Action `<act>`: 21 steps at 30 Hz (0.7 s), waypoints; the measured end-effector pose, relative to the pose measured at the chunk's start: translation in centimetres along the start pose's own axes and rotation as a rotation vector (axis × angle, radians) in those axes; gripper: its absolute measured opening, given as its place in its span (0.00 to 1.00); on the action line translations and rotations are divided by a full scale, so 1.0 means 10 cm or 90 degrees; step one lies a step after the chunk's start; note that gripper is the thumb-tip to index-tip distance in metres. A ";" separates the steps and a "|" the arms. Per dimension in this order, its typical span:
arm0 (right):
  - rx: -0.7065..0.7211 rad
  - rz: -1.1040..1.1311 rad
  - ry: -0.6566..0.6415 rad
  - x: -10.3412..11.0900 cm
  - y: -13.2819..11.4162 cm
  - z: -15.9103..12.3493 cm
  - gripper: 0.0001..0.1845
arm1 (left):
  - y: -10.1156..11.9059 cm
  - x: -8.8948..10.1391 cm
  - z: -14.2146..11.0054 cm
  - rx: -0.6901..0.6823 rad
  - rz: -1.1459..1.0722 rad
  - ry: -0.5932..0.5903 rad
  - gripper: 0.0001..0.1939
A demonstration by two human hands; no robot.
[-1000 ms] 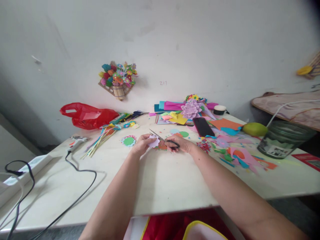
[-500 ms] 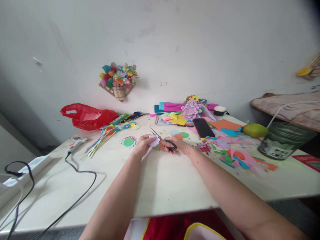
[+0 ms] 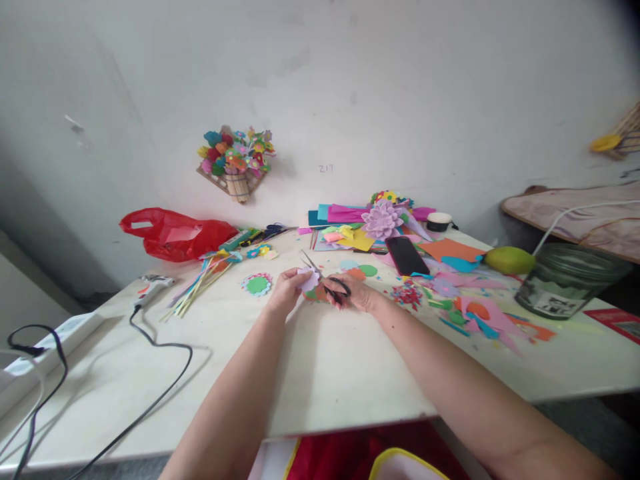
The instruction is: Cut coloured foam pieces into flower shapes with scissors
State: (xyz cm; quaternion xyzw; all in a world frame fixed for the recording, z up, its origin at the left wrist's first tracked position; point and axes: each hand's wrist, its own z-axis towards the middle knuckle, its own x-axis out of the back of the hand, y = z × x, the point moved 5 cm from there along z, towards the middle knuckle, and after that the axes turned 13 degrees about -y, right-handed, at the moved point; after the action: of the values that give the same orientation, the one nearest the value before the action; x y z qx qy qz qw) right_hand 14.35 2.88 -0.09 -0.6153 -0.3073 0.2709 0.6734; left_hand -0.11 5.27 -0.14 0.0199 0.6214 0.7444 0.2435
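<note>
Between the fingers of my left hand [image 3: 284, 293] is a pale lilac paper piece [image 3: 309, 279] with a scalloped edge. My right hand [image 3: 356, 296] is wrapped round the black handles of a pair of scissors [image 3: 339, 288], its blades slightly parted at the lilac piece's edge. Orange and green scraps lie on the table just beneath both hands. Left of them rests a scalloped paper flower with a green centre [image 3: 257, 285]. Behind the hands lie green [image 3: 369, 270], orange and light blue paper circles.
A glue gun [image 3: 154, 289] with a trailing black cord lies at the left, near a power strip [image 3: 55, 343]. A red plastic bag [image 3: 180, 233] sits behind it. Toward the right are a phone [image 3: 407, 256], paper scraps [image 3: 485, 313], a green fruit [image 3: 510, 261] and a glass jar [image 3: 565, 283].
The handles of the scissors in my right hand have spread wider and shifted slightly left. My left hand has barely moved and still holds the lilac piece.
</note>
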 end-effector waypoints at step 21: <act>0.000 -0.011 0.014 0.02 0.03 0.02 0.27 | 0.02 -0.02 0.00 -0.005 0.008 0.033 0.11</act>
State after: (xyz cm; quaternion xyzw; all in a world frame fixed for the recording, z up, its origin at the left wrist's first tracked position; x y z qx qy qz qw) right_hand 14.32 3.16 -0.33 -0.6155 -0.3054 0.2583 0.6791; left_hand -0.05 5.14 0.07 0.0034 0.6242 0.7487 0.2230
